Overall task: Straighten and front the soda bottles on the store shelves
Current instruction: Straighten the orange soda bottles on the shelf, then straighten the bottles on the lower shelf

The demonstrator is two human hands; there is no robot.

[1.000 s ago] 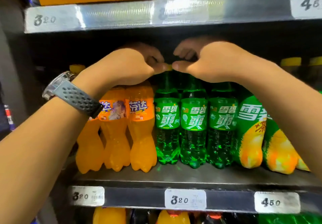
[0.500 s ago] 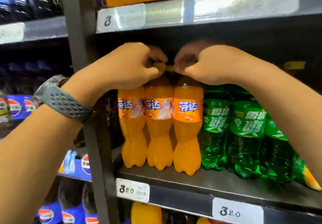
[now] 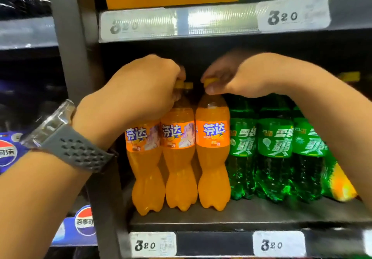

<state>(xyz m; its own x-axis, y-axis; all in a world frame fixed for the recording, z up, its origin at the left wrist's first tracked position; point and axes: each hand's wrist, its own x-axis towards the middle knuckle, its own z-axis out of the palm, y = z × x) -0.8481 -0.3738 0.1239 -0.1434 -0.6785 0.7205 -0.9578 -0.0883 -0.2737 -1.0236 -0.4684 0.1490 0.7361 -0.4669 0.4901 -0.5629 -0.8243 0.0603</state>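
While both hands reach in at cap height, three orange bottles [image 3: 179,178] stand upright in a row at the front left of the shelf [image 3: 261,212]. Their orange labels read 芬达, Fanta's Chinese name, and two labels also carry a drawn figure. The left hand [image 3: 141,89], with a grey perforated watch strap [image 3: 80,152] on its wrist, has its grip closed over the tops of the left and middle ones; which neck it clamps is hidden. The right hand [image 3: 241,77] has its grip pinched on the yellow cap [image 3: 210,81] of the right-hand bottle [image 3: 213,168]. Just beside these stand green bottles [image 3: 273,158] labelled 雪碧, with a large 爽 below. White price tags [image 3: 153,244] on the dark shelf edge read 320, as does an upper tag [image 3: 291,15] on the rail above. Left of a grey upright post [image 3: 68,37], blue Pepsi packs [image 3: 84,222] show 百事可.
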